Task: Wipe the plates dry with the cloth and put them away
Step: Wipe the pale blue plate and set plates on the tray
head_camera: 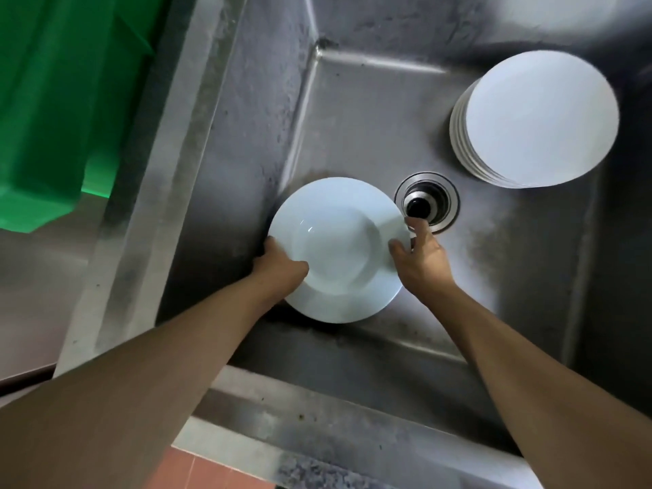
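White deep plate [337,248] at frame centre, inside steel sink [352,111], just left of drain [427,201]. Left hand [282,268] grips plate's left rim, fingers curled under (thumb on top). Right hand [421,257] pinches right rim, thumb on upper face, one finger raised near drain. Stack of white plates [536,123] upper right, apart from held plate. Green bin [53,100] upper left, outside sink.

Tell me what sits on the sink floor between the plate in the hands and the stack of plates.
In the head view, the drain lies between the held plate and the stack of plates; the rest is bare steel.
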`<state>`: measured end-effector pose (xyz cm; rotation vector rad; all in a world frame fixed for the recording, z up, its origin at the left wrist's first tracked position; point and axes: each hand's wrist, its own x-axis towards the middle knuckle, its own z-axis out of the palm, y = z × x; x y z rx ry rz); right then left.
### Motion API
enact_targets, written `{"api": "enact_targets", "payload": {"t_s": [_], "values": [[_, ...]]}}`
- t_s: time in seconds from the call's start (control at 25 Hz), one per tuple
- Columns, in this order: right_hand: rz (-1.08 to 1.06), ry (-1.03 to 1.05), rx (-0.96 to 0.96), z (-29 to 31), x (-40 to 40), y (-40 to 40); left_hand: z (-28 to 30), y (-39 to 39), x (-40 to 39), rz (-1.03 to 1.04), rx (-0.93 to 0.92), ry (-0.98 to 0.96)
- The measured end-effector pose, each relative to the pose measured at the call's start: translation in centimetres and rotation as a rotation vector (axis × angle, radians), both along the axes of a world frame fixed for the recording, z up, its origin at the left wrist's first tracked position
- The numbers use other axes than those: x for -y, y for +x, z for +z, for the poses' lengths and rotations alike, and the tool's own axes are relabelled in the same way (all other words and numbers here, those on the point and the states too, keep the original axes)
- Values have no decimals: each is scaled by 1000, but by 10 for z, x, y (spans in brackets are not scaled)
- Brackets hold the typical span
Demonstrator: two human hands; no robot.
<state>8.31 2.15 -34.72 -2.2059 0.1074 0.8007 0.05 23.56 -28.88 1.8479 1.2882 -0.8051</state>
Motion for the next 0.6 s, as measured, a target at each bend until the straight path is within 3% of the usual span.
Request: {"api": "enact_targets", "payload": {"t_s": [0.16,0.6], "values": [[-108,35,-44,3,-1,5,-1,0,1,100,61,-4],[-356,-77,-4,60,62,20,30,13,18,4,380,11]]}}
